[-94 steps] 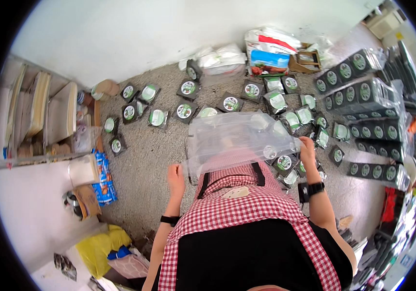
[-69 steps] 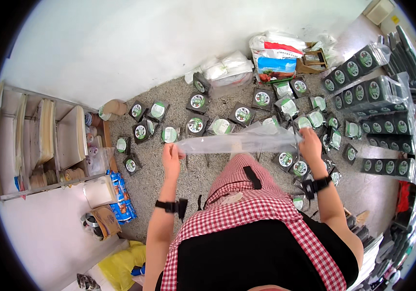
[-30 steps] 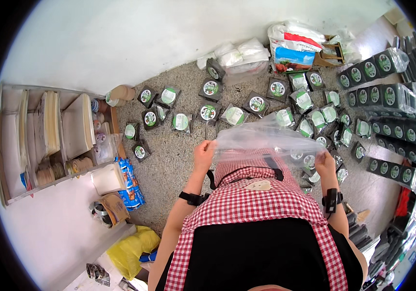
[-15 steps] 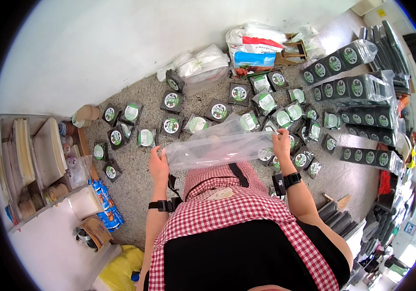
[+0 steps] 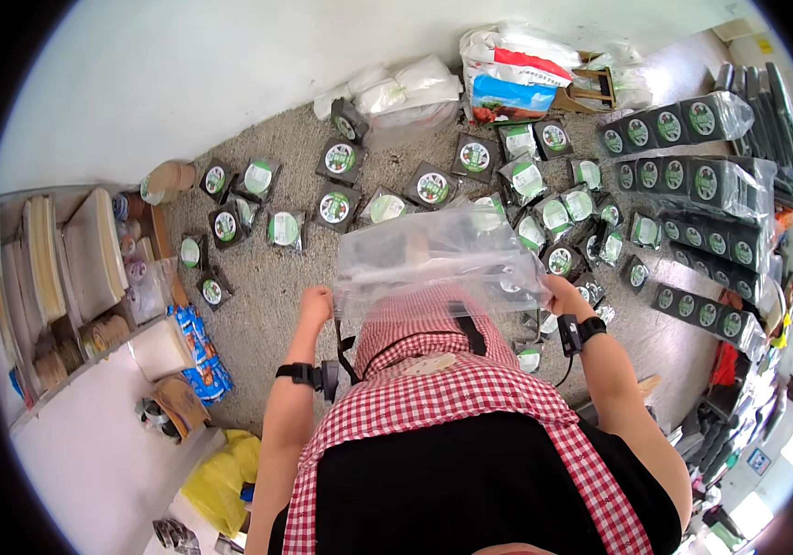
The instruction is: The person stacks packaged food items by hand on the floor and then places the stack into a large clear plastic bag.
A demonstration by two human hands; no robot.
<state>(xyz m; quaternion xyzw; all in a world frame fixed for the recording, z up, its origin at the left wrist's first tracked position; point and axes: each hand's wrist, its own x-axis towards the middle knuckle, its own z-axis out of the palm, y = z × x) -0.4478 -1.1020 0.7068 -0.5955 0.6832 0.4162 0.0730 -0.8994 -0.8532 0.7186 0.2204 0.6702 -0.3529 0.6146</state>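
A clear plastic bag (image 5: 433, 254) is spread out in front of my red-and-white checked apron (image 5: 452, 388), above the floor. At its lower left corner, my left hand (image 5: 316, 303) is closed, its fingertips against the bag's edge. My right hand (image 5: 565, 296) pinches the opposite edge, with that thumb and fingers partly hidden by the film. Beneath and beyond the bag lie several small black packets with round green-and-white labels, such as one packet (image 5: 433, 188) and another (image 5: 334, 205); some show blurred through the plastic.
Long clear-wrapped rows of black packets (image 5: 706, 178) stand at the right. Along the wall sit white plastic bundles (image 5: 406, 97) and a printed sack (image 5: 517, 83). A shelf unit (image 5: 91, 250) with boards and tape rolls is at left, near a blue package (image 5: 200, 356) and a yellow bag (image 5: 225, 476).
The bag has opened out wider and taller between my hands. My right hand has moved right and nearer to me; my left has come slightly nearer too. The view has shifted a little.
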